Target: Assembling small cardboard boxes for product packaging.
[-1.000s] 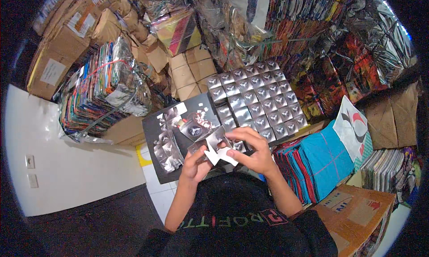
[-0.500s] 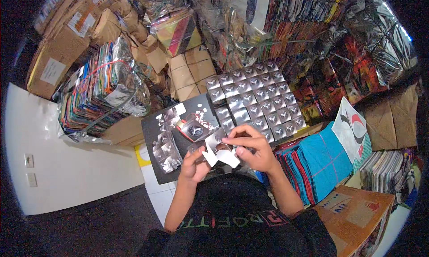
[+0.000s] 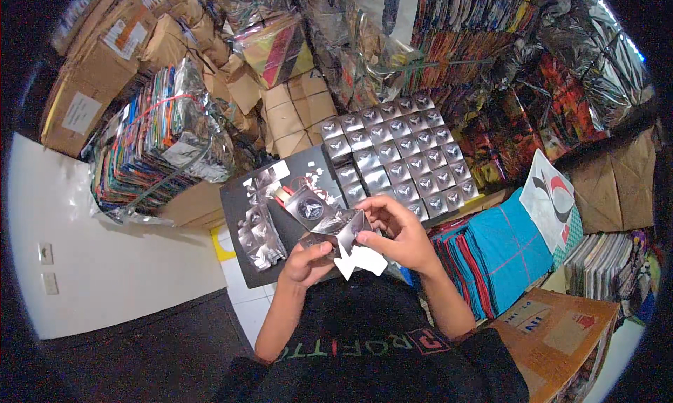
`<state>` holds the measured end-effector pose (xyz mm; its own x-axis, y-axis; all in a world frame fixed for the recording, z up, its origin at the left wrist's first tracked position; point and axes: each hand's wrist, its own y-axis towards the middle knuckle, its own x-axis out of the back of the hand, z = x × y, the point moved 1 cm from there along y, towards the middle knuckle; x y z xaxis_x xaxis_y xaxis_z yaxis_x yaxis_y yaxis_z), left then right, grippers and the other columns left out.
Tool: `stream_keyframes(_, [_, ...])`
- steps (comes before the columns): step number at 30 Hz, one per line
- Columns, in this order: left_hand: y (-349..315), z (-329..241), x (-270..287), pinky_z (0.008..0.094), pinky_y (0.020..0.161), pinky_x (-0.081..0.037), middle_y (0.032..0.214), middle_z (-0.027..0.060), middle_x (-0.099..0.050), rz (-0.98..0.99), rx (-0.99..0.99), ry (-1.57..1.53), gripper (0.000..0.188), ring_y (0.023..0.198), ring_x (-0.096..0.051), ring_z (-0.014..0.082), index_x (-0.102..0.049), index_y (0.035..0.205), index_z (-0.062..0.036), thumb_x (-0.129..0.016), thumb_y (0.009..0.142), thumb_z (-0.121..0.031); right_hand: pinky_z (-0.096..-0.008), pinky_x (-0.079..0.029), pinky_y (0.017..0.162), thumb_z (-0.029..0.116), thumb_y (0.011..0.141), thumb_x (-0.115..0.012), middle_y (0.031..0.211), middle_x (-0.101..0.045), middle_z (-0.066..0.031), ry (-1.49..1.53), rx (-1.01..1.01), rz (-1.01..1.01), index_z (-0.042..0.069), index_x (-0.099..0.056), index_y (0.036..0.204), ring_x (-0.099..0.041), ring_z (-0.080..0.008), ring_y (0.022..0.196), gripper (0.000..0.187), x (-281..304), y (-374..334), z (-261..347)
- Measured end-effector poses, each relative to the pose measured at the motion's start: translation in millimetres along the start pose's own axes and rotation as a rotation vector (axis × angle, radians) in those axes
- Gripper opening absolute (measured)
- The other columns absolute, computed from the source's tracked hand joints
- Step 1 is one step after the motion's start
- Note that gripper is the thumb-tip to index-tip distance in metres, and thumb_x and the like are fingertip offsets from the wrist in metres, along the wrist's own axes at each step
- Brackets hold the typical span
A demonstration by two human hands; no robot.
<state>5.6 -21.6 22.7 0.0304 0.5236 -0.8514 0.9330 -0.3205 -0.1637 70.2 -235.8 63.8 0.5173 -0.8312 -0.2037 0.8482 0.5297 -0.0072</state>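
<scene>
Folding one silver card (image 3: 336, 229), two hands (image 3: 308, 261) (image 3: 399, 235); roughly thirty finished boxes (image 3: 396, 161).

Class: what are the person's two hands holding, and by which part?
Both hands, left hand and right hand, hold a silver foil-card box blank by its side flaps.

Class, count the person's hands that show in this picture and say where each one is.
2. The left hand grips the folded silver card from below; the right hand pinches it from the right.
</scene>
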Motion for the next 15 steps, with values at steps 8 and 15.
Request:
stream_keyframes(8, [3.2,4.1,11.0,0.0506,0.108,-0.047,0.131,0.0175,-0.064,-0.130,-0.085,-0.044,0.044,0.123,-0.062,0.0324,-0.057,0.136,0.0022,-0.065,0.096,-0.015,-0.0404,-0.045,0.098,0.038,0.073,-0.089,0.118,-0.063,-0.0122,-0.538,0.415,-0.085,0.008,-0.068,0.123,-0.058,-0.0293,0.112,0.063,-11.7,-7.4,27.3])
stream_keyframes(15, [-0.2,-1.6,3.3,0.0422,0.105,-0.048,0.123,0.0159,-0.068,-0.157,-0.209,0.163,0.039,0.116,-0.065,0.0267,-0.061,0.128,0.0062,-0.068,0.093,-0.011,-0.0407,-0.047,0.096,0.015,0.086,-0.071,0.110,-0.069,-0.0123,-0.712,0.436,-0.138,0.007,-0.071,0.122,-0.064,-0.0296,0.103,0.037,-30.3,-8.8,29.9])
